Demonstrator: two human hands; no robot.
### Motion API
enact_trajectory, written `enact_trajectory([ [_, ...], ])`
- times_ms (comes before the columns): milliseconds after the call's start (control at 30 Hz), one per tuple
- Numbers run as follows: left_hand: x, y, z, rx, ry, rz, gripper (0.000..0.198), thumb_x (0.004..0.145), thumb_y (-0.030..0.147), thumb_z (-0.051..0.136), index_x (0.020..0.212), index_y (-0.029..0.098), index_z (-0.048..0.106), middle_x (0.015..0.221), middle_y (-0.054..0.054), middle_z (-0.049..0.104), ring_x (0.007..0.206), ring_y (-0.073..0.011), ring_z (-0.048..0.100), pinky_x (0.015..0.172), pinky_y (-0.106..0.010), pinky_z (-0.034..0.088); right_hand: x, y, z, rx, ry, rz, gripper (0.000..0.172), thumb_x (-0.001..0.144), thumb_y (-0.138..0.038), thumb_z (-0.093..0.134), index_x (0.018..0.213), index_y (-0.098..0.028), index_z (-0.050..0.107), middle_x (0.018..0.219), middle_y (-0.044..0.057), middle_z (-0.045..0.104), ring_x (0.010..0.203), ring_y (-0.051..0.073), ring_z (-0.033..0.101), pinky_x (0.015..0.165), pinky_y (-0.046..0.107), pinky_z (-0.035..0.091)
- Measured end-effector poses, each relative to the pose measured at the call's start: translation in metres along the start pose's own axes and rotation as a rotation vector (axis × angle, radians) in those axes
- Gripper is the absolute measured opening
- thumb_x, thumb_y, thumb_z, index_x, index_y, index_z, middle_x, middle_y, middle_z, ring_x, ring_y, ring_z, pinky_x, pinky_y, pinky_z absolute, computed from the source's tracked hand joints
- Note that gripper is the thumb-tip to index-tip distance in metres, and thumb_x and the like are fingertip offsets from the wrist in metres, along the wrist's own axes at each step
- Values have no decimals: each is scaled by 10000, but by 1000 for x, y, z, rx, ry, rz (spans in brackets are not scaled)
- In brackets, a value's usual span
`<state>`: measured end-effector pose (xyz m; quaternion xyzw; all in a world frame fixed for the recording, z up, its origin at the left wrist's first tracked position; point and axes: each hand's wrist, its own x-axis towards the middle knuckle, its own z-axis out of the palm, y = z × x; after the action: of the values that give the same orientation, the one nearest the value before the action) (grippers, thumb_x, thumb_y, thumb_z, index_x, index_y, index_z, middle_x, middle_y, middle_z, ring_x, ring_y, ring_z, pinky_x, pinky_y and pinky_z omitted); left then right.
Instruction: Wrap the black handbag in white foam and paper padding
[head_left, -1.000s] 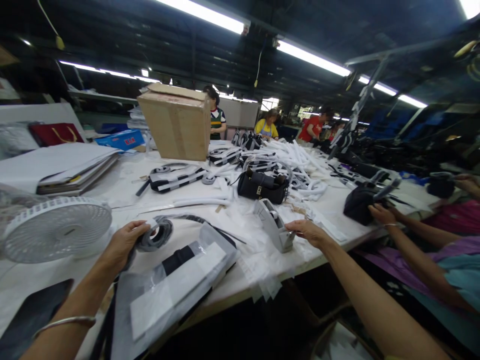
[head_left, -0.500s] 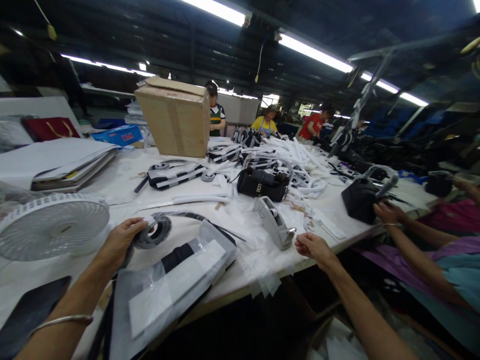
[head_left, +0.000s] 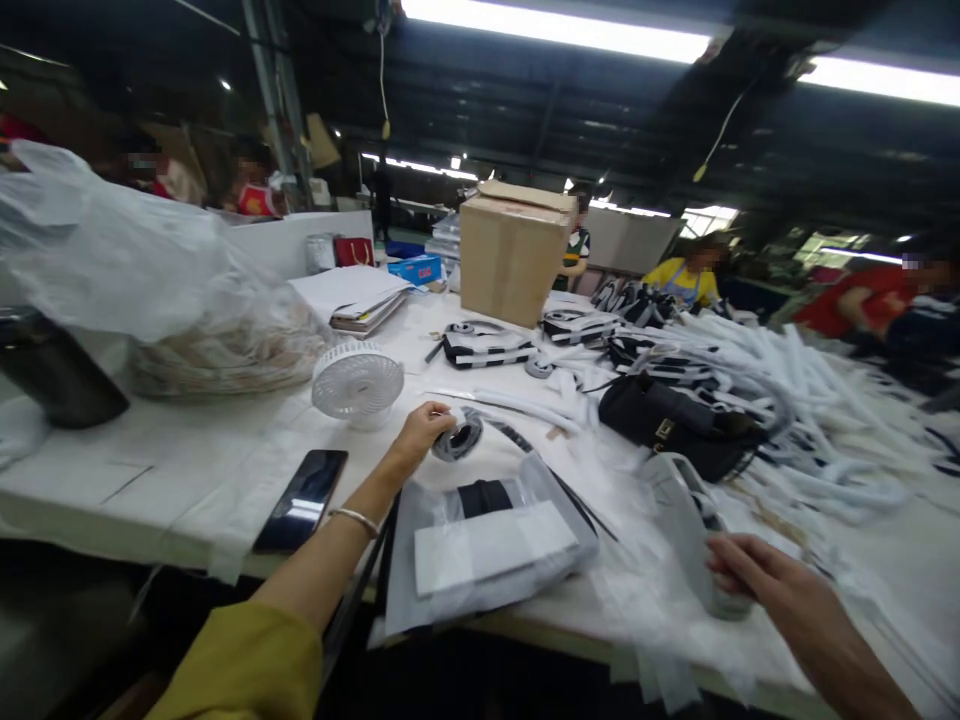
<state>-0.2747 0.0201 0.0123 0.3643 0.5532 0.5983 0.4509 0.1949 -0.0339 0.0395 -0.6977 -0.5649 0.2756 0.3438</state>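
Note:
My left hand [head_left: 421, 432] pinches the edge of a coiled dark strap [head_left: 459, 436] with a pale wrap. Below the coil lies a plastic-wrapped bag [head_left: 487, 550] with a white sheet and a black piece showing through. On the right, my right hand [head_left: 750, 568] is at the near end of a grey tape dispenser [head_left: 675, 515], its fingers closed; whatever they hold is too small to make out. Behind the dispenser sits a black handbag [head_left: 679, 425].
A small white fan [head_left: 358, 385] and a phone [head_left: 301, 500] are at left, with a dark bottle [head_left: 60, 370] and plastic-covered bundle [head_left: 232, 345] beyond. A cardboard box [head_left: 514, 255] stands behind. White wrapped straps [head_left: 810, 390] pile up at right; people work farther back.
The view has swung left, bringing in the bottle and plastic-covered bundle, while the neighbour's hands left view. My right hand now overlaps the dispenser's near end; my left still grips the coil.

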Motion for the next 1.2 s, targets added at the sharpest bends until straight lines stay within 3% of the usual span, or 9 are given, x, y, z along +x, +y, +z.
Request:
enact_trajectory([
  [133, -4, -6, 1, 30, -15, 65, 350, 564, 322, 716, 846, 166, 579, 623, 6, 626, 541, -139, 559, 535, -252, 409, -26, -119, 92, 278, -288, -241, 414, 751, -620, 673, 766, -208, 704, 678, 58, 708, 635, 204, 653, 724, 346, 542],
  [233, -15, -4, -1, 73, -18, 125, 301, 600, 307, 713, 841, 173, 591, 619, 29, 578, 536, -123, 510, 529, -249, 378, -42, -180, 159, 482, -501, -309, 391, 781, -575, 696, 796, -184, 696, 732, 45, 721, 612, 163, 625, 678, 307, 519],
  [333, -24, -1, -3, 110, -12, 178, 265, 631, 291, 705, 846, 182, 596, 656, 26, 574, 579, -128, 509, 563, -257, 396, -41, -202, 204, 568, -573, -288, 381, 749, -546, 745, 769, -172, 682, 707, 31, 717, 583, 144, 614, 634, 285, 502],
  [433, -28, 0, -4, 131, -15, 212, 265, 648, 296, 700, 862, 188, 588, 679, 19, 579, 606, -138, 517, 585, -268, 412, -29, -200, 231, 538, -547, -260, 397, 721, -554, 759, 739, -165, 684, 682, 29, 714, 561, 145, 614, 609, 288, 493],
  [767, -36, -1, -5, 163, -41, 240, 268, 692, 295, 692, 910, 186, 583, 728, 3, 602, 623, -135, 524, 588, -266, 411, -15, -186, 262, 493, -471, -144, 437, 680, -589, 752, 699, -161, 666, 650, 41, 712, 523, 155, 627, 594, 310, 519],
  [933, -39, 8, -10, 154, -105, 233, 259, 738, 339, 656, 923, 176, 576, 731, 23, 583, 631, -127, 515, 595, -253, 412, -10, -178, 260, 263, -366, -232, 474, 728, -634, 703, 631, -174, 646, 578, 33, 690, 499, 162, 619, 546, 274, 459],
  [1033, -37, 10, -14, 160, -165, 231, 273, 733, 343, 664, 938, 177, 591, 726, 37, 568, 601, -112, 483, 579, -242, 391, -3, -174, 255, -69, -191, -448, 522, 762, -685, 647, 580, -199, 597, 529, 9, 643, 472, 157, 579, 507, 264, 384],
  [1133, -31, 7, -16, 101, -201, 176, 289, 686, 317, 708, 919, 178, 610, 701, 40, 571, 604, -114, 493, 564, -229, 366, 7, -177, 245, -356, 88, -855, 497, 832, -650, 610, 621, -200, 611, 551, 23, 625, 524, 171, 572, 551, 289, 362],
  [1200, -27, 5, -16, 39, -218, 135, 294, 668, 304, 718, 910, 175, 612, 689, 37, 582, 607, -118, 511, 564, -225, 363, 15, -184, 238, -429, 192, -1146, 421, 896, -566, 588, 749, -180, 665, 680, 68, 685, 648, 206, 623, 646, 323, 407],
])
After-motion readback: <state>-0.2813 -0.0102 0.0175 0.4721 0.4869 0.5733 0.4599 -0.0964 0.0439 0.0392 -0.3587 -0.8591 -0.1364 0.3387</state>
